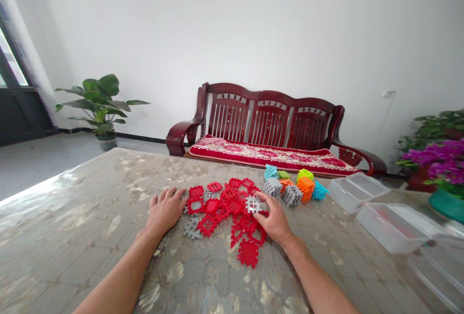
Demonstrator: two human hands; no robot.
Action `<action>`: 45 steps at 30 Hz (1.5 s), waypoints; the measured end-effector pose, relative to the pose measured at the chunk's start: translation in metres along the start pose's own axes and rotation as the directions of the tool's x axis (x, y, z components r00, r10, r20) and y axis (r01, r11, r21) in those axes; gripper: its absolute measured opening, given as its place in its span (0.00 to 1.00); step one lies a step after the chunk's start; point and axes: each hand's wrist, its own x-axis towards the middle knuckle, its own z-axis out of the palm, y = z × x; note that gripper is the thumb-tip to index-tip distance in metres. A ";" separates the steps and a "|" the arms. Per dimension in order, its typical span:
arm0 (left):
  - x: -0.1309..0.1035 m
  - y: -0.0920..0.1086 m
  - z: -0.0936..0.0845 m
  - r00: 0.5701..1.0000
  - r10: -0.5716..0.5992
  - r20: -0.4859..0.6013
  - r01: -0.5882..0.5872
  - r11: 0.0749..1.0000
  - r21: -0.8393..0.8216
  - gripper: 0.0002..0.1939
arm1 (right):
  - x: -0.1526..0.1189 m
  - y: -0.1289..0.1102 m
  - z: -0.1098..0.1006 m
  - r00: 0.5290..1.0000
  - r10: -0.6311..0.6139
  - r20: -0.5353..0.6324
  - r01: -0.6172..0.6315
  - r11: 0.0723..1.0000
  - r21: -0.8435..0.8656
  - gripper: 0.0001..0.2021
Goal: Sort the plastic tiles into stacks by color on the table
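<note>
Many flat red pieces (pixel 248 253) with toothed edges lie in a loose pile at the middle of the table. My right hand (pixel 272 217) pinches a light grey grid piece (pixel 253 205) between thumb and fingers over the pile's right side. At the pile's left edge my left hand (pixel 166 207) rests palm down, its fingers spread. A grey toothed piece (pixel 193 227) lies just right of that hand, and another grey piece (pixel 210 195) sits among the red ones.
Stacks of grey (pixel 292 196), orange (pixel 306 188), blue (pixel 320 190) and green pieces stand behind my right hand. Clear plastic boxes (pixel 393 227) and purple flowers (pixel 440 162) are at the right. Beyond the table (pixel 79 217) is a wooden bench (pixel 270 121).
</note>
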 end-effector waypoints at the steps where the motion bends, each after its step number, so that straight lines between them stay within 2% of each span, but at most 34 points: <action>1: 0.000 0.000 0.000 1.000 0.001 0.002 -0.001 1.000 0.001 0.25 | 0.000 0.000 0.000 1.000 0.008 0.008 -0.008 0.999 0.033 0.29; 5: 0.000 0.000 -0.001 1.000 0.001 0.009 -0.001 1.000 0.000 0.25 | 0.000 0.002 0.002 0.995 0.008 0.100 -0.022 0.989 0.144 0.30; 8: -0.001 0.001 -0.002 1.000 0.003 0.005 -0.003 1.000 -0.004 0.25 | 0.000 0.005 0.003 0.989 -0.006 0.150 -0.014 0.991 0.135 0.29; 14: -0.001 0.001 -0.001 1.000 0.002 -0.004 -0.002 1.000 -0.012 0.24 | -0.002 0.002 0.001 0.995 0.053 0.084 -0.053 0.999 -0.010 0.27; 17: -0.001 0.001 -0.001 1.000 0.007 -0.004 -0.007 1.000 -0.020 0.24 | -0.002 -0.011 -0.003 0.994 0.079 0.069 -0.071 0.990 -0.123 0.24; 22: 0.000 0.000 0.000 1.000 0.003 -0.007 -0.003 1.000 -0.022 0.25 | -0.002 -0.034 0.000 0.993 0.103 0.050 -0.083 0.948 -0.307 0.30; 28: 0.000 0.001 -0.001 1.000 -0.003 -0.006 0.003 1.000 -0.026 0.25 | -0.004 -0.032 0.007 0.993 0.111 0.044 -0.091 0.942 -0.323 0.28; 34: -0.001 0.001 -0.002 1.000 -0.005 0.009 0.005 1.000 -0.026 0.25 | -0.005 -0.025 0.006 0.997 -0.052 -0.055 0.033 0.952 -0.304 0.26; 37: 0.000 0.000 -0.001 1.000 -0.007 -0.003 0.007 0.999 -0.035 0.25 | 0.000 -0.020 0.001 0.990 -0.092 -0.108 0.051 0.942 -0.333 0.24; 39: 0.000 -0.001 0.001 1.000 -0.008 -0.016 0.007 0.999 -0.041 0.25 | 0.006 -0.013 -0.007 0.981 -0.081 -0.177 0.010 0.929 -0.371 0.23; 43: 0.001 -0.002 0.004 1.000 -0.004 -0.014 0.004 1.000 -0.031 0.25 | 0.026 0.003 -0.031 0.936 0.006 -0.352 -0.177 0.871 -0.458 0.24; 45: 0.002 -0.003 0.005 1.000 -0.004 -0.013 0.003 1.000 -0.023 0.25 | 0.036 0.009 -0.041 0.921 0.052 -0.387 -0.250 0.840 -0.481 0.25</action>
